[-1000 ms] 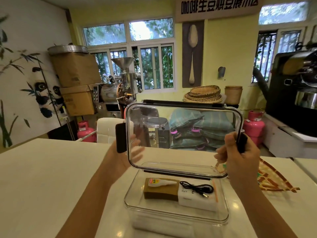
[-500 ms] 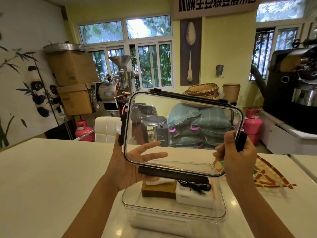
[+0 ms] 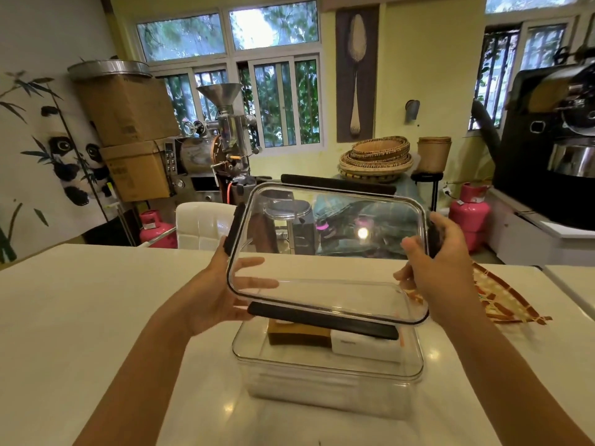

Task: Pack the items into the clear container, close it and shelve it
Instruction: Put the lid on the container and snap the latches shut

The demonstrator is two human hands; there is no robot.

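Note:
A clear container (image 3: pixel 326 371) stands on the white table in front of me. Inside it lie a brown box (image 3: pixel 297 336) and a white box (image 3: pixel 360 344), partly hidden by the lid. The clear lid (image 3: pixel 328 252), with black clasps on its edges, hangs tilted above the container, its near edge lower than its far edge. My left hand (image 3: pixel 222 291) holds the lid's left side, fingers spread behind the plastic. On the lid's right clasp my right hand (image 3: pixel 441 262) is closed.
A patterned orange cloth (image 3: pixel 502 297) lies on the table to the right of the container. Beyond the far table edge stand a white chair (image 3: pixel 203 225), pink gas cylinders (image 3: pixel 468 214), cardboard boxes and roasting machines.
The lid has tipped from nearly upright toward flat and come lower over the container. My left hand has slid under its left edge, and the cable and small tube inside are now hidden.

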